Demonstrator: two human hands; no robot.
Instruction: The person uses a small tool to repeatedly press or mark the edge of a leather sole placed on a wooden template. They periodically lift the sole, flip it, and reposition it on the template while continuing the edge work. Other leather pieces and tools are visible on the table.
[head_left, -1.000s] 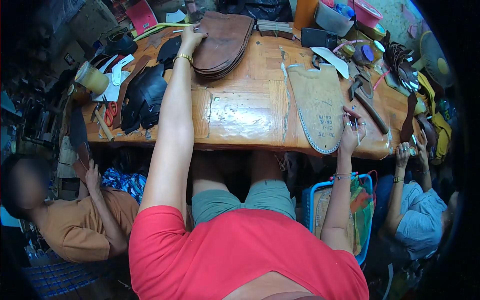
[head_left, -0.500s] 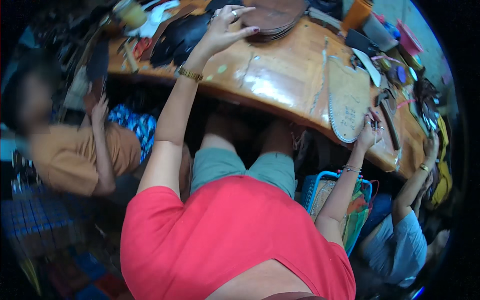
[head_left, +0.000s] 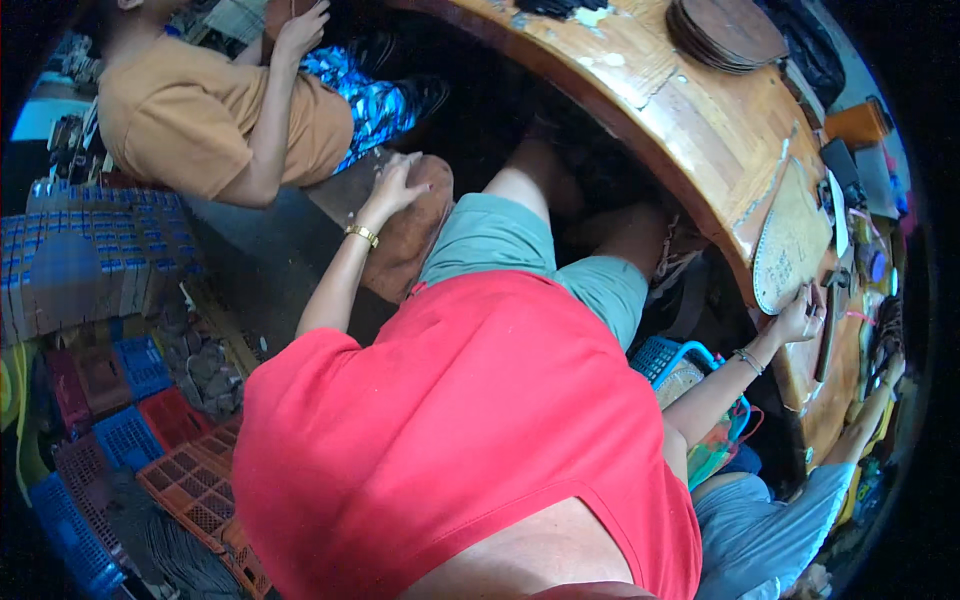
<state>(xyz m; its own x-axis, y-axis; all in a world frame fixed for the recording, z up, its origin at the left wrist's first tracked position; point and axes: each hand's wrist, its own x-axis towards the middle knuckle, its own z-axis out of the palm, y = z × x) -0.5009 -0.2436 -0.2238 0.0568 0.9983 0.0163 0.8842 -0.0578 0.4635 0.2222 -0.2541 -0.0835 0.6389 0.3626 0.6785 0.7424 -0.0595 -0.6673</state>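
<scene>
My left hand is open with fingers apart, over the end of a brown padded seat or leather-like surface at my left; I cannot tell whether it touches. On the wooden table, my right hand is closed, thumb and fingers together, at the near end of a tan rounded template with a row of holes along its edge. Something small and dark shows at its fingertips, too unclear to name. Beside that hand lies a hammer. Farther along the table rests a stack of round brown leather pieces.
At the left sits a person in a tan shirt, handling a brown piece. Stacked boxes and orange plastic crates stand behind. A blue basket is under the table's edge; another person's arm reaches in at the right.
My left hand has come off the table near the leather stack and down to the brown surface at my left. My view has turned left. My right hand remains beside the template.
</scene>
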